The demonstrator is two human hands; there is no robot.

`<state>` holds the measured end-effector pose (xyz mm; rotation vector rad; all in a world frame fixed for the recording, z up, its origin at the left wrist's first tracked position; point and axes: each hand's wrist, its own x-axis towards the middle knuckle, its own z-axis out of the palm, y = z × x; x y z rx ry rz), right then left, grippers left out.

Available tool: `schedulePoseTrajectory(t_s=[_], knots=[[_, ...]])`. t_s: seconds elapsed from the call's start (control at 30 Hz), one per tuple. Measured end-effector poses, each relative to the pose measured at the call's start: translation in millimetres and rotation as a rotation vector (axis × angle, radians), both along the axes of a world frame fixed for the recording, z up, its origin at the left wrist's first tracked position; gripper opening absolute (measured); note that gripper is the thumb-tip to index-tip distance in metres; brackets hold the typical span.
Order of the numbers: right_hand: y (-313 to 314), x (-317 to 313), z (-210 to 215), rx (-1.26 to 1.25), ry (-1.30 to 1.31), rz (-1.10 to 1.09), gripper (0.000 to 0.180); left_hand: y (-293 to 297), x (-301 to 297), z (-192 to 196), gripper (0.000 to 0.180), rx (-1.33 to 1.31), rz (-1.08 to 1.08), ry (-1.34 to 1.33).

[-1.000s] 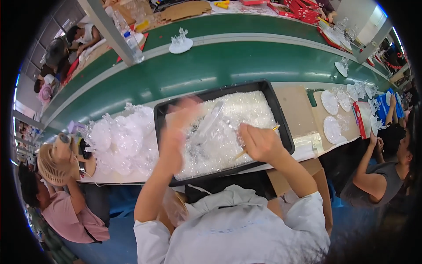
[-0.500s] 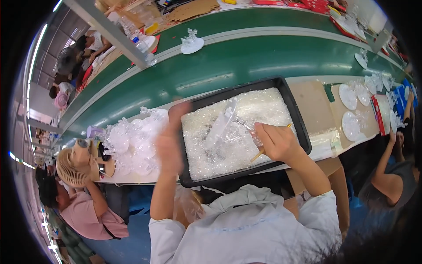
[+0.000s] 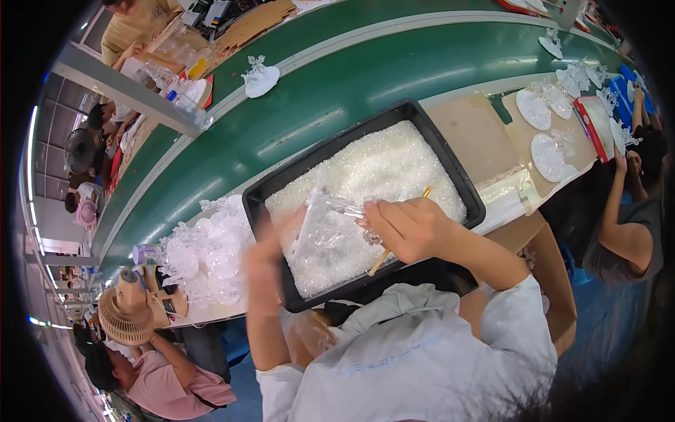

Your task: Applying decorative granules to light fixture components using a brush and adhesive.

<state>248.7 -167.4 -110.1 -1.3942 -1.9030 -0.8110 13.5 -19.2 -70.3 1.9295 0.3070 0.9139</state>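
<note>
Over a black tray [image 3: 450,158] filled with clear-white glitter granules [image 3: 383,158], my right hand [image 3: 411,228] grips a clear figurine [image 3: 344,207]. The figurine's round white base [image 3: 308,228] stands on edge, turned toward my left hand. A thin yellowish stick [image 3: 380,263] also pokes out from under the right hand's fingers; its working end is hidden. My left hand [image 3: 266,246] is smeared by motion beside the base, above the tray's left rim. Whether it touches the base cannot be made out.
Clear figurines on white discs [image 3: 207,253] are heaped left of the tray, near a beige fan [image 3: 126,309]. More figurines [image 3: 548,158] lie on cardboard at right. A green conveyor [image 3: 330,105] runs behind, carrying another figurine [image 3: 260,77]. Co-workers sit on both sides.
My right hand has moved left and slightly down with the figurine, whose base now lies closer to my left hand. The left hand stays blurred. The whole view has turned.
</note>
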Motion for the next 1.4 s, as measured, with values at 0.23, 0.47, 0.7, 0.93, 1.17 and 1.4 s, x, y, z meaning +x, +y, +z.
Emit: schedulePoseTrajectory(t_s=[0.23,0.47,0.7,0.93,1.17,1.4], knots=[[4,14,23,-0.076,-0.013,-0.009,0.019,3,-5,-11,0.068,-0.124,0.194,0.372],[51,43,61,-0.348,-0.029,0.053,0.020,2,56,48,0.052,0.435,0.109,0.385],[81,32,88,-0.583,0.031,0.065,0.015,17,98,38,0.031,0.326,-0.090,0.510],[16,16,82,-0.224,0.922,0.102,0.025,24,76,9,0.016,0.567,0.187,0.398],[-4,-12,-2,0.336,1.392,0.633,0.032,17,68,-1,0.022,0.591,0.368,0.106],[-3,-42,0,0.205,1.305,0.540,0.021,13,67,0,0.026,0.688,0.574,0.124]])
